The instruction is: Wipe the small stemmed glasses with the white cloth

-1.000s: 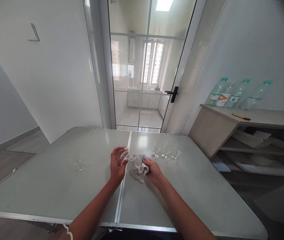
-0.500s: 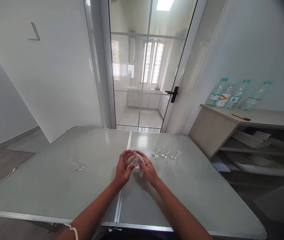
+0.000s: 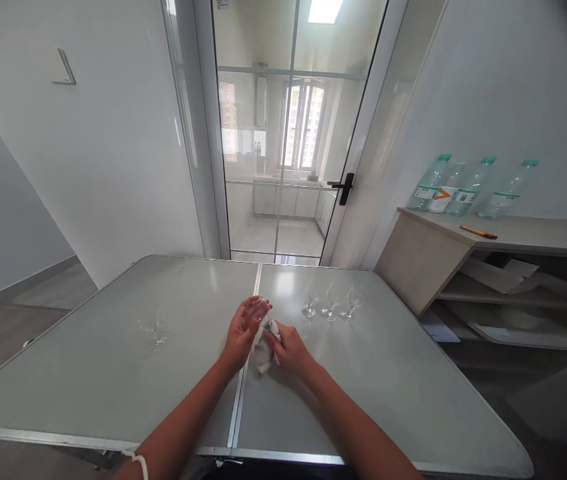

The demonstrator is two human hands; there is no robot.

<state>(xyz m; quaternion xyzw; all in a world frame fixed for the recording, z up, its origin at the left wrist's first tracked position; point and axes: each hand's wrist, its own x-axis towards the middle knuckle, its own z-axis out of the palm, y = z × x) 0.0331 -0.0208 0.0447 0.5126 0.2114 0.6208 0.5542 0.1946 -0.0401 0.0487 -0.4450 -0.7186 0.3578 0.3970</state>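
My left hand (image 3: 241, 330) is wrapped round the bowl of a clear stemmed glass (image 3: 257, 307) above the table's middle seam. Close beside it, my right hand (image 3: 290, 348) is closed on a white cloth (image 3: 264, 355), part of which hangs below the fingers. The cloth is near the glass's lower part; whether they touch, I cannot tell. Three more stemmed glasses, the nearest being a wine glass (image 3: 309, 308), stand upright in a row to the right. On the left half is further clear glassware (image 3: 157, 333), too faint to count.
The pale table (image 3: 113, 393) has a metal edge and a seam down its middle. At the right stands a shelf unit (image 3: 428, 257) with several plastic bottles (image 3: 463, 193) and a yellow-red pen-like item (image 3: 478, 232) on top. Behind the table is a glass door (image 3: 278, 220).
My hands have drawn slightly apart. The cloth has come out of the glass's bowl area and now hangs lower, in my right hand. My left hand keeps the glass.
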